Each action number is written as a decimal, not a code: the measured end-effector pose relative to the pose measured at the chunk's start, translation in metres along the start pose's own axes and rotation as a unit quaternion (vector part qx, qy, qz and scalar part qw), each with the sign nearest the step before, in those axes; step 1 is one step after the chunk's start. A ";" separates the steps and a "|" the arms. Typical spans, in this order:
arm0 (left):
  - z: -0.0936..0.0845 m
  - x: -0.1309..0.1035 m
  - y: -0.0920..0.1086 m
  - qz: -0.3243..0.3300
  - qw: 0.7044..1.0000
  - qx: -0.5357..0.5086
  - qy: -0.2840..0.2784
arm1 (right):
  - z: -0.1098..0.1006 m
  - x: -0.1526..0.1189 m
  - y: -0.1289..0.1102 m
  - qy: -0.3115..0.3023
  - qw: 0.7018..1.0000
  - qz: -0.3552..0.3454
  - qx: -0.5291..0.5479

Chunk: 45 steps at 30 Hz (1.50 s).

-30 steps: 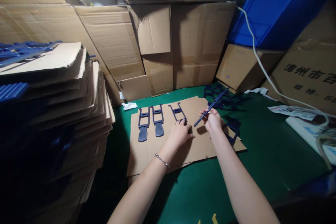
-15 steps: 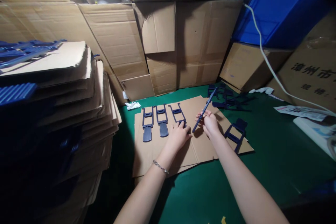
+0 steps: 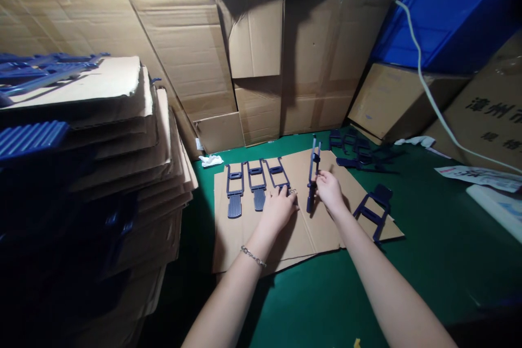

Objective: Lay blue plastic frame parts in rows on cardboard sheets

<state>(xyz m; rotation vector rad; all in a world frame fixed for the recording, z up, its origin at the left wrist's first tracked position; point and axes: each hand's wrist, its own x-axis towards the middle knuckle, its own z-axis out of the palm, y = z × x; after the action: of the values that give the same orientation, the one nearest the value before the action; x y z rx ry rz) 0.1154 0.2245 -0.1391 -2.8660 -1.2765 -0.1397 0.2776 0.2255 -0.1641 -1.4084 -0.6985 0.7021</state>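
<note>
My right hand (image 3: 330,190) pinches a dark blue plastic frame (image 3: 311,196) by its side, holding it nearly upright above the cardboard sheet (image 3: 322,234). My left hand (image 3: 280,207) is curled over the lower end of another plastic frame (image 3: 277,171), hiding its pad. To its left lie two similar pieces, an outer plastic frame (image 3: 235,190) and a nearer ribbed-pad frame (image 3: 256,182), side by side on the cardboard. At the sheet's right corner a further plastic frame (image 3: 373,212) lies the other way round, its pad pointing away.
Several dark plastic frames (image 3: 359,149) lie heaped at the back right of the green table (image 3: 310,304). A tall stack of cardboard sheets (image 3: 163,157) with blue parts between them stands left. Cardboard boxes (image 3: 322,65) wall the back. A white cable (image 3: 422,65) hangs right.
My right hand has turned the held frame from a slant to nearly upright, so its openwork shows. My left hand stays over the third frame. The view has shifted slightly.
</note>
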 end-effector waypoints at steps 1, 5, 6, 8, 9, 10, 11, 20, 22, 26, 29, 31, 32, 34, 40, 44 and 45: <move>0.000 0.000 0.000 -0.001 1.000 0.000 -0.001 | -0.003 0.000 -0.001 0.008 0.997 -0.023 -0.074; 0.000 0.001 -0.002 -0.002 1.000 -0.006 -0.007 | -0.010 -0.003 -0.009 0.010 0.938 -0.074 -0.338; 0.000 0.001 -0.003 -0.002 1.000 -0.008 -0.009 | -0.010 -0.005 -0.012 0.001 0.921 -0.073 -0.382; 0.000 0.001 -0.004 -0.006 1.000 -0.013 -0.013 | -0.009 -0.009 -0.018 -0.015 0.890 -0.058 -0.451; 0.000 0.001 -0.005 -0.007 1.000 -0.015 -0.014 | -0.008 -0.012 -0.021 -0.021 0.876 -0.051 -0.480; 0.000 0.001 -0.005 -0.009 1.000 -0.017 -0.015 | -0.007 -0.015 -0.026 -0.026 0.861 -0.048 -0.506; -0.001 0.001 -0.005 -0.010 1.000 -0.019 -0.017 | -0.007 -0.019 -0.030 -0.036 0.844 -0.052 -0.533; -0.002 -0.001 -0.004 -0.015 0.998 -0.047 -0.038 | 0.009 -0.055 -0.052 -0.219 0.731 0.017 -0.646; -0.001 -0.002 -0.004 -0.019 0.997 -0.055 -0.042 | 0.016 -0.056 -0.042 -0.193 0.732 -0.008 -0.654; -0.001 -0.001 -0.003 -0.019 0.996 -0.068 -0.048 | 0.027 -0.049 -0.019 -0.156 0.744 -0.053 -0.647; -0.002 -0.001 -0.004 -0.019 0.996 -0.075 -0.052 | 0.030 -0.042 -0.008 -0.154 0.757 -0.076 -0.631; -0.003 0.000 -0.005 -0.021 0.995 -0.078 -0.055 | 0.031 -0.041 -0.005 -0.159 0.758 -0.084 -0.627; -0.003 0.000 -0.005 -0.022 0.995 -0.078 -0.056 | 0.031 -0.041 -0.005 -0.163 0.758 -0.085 -0.625; -0.004 0.000 -0.006 -0.023 0.995 -0.079 -0.059 | 0.031 -0.043 -0.005 -0.173 0.762 -0.083 -0.619; -0.007 -0.002 -0.006 -0.020 0.995 -0.080 -0.054 | 0.003 -0.035 -0.032 -0.191 0.777 -0.120 -0.588; -0.017 -0.002 0.000 0.004 0.996 -0.084 -0.011 | -0.065 -0.010 -0.064 -0.104 0.771 -0.083 -0.623; -0.021 -0.002 0.002 0.015 0.996 -0.085 -0.002 | -0.085 -0.003 -0.068 -0.076 0.748 -0.047 -0.657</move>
<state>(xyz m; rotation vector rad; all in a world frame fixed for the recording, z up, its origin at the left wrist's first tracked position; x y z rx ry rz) 0.1137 0.2207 -0.1185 -3.0268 -1.2813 -0.2543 0.3435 0.1680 -0.0998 -2.5696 -1.5407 0.1378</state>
